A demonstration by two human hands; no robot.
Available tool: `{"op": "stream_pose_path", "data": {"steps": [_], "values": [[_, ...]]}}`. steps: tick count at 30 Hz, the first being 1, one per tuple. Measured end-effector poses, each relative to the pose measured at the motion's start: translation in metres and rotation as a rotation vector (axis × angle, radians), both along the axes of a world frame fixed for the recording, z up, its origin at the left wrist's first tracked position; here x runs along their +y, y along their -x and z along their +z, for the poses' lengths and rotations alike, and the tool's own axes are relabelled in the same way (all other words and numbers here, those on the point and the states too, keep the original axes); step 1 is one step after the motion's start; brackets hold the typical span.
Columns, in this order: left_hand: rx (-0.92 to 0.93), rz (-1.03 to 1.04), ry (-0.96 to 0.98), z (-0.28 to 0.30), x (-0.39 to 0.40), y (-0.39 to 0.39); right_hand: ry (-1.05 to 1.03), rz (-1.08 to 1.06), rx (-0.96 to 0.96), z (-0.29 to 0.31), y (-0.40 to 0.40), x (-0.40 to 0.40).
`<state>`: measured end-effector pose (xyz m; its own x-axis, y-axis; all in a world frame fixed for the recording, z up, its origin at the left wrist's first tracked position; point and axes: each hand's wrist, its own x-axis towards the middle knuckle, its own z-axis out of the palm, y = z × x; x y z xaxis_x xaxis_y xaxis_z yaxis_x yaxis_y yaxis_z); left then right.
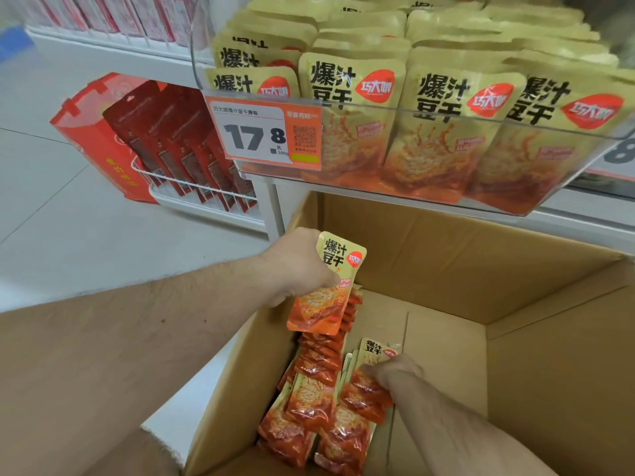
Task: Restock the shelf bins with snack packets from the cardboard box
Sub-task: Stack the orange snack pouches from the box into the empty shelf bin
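My left hand (298, 266) grips a stack of yellow-and-orange snack packets (326, 286), held upright above the left side of the open cardboard box (481, 269). Down inside the box my right hand (395, 369) reaches to a small bunch of the same packets (369, 389), fingers curled round them. More loose packets (309, 407) lie in rows along the box's left half. Above the box, the clear plastic shelf bin (446, 115) stands packed with upright packets of this snack.
An orange price tag (263, 132) reading 17.8 hangs on the bin's front left. To the left, a lower white wire shelf (192, 192) holds dark red packets beside a red carton (92, 132). The box's right half shows bare cardboard. Pale tiled floor lies at left.
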<state>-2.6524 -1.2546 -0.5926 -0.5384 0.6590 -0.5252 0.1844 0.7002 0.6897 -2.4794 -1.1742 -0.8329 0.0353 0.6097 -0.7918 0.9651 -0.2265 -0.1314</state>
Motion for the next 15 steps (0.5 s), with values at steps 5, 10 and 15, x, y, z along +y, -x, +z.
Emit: {"op": "stream_pose_path", "data": {"steps": [5, 10, 15], "values": [[-0.005, -0.05, 0.02, -0.001, -0.002, 0.001, 0.001, 0.078, 0.065, 0.009, -0.017, 0.013], [-0.063, -0.067, -0.043, 0.012, -0.012, 0.008, 0.026, -0.046, 0.505, 0.086, -0.026, 0.029], [-0.124, -0.006, -0.16, 0.035, -0.022, 0.006, 0.159, -0.012, 0.891, 0.205, -0.031, 0.024]]}}
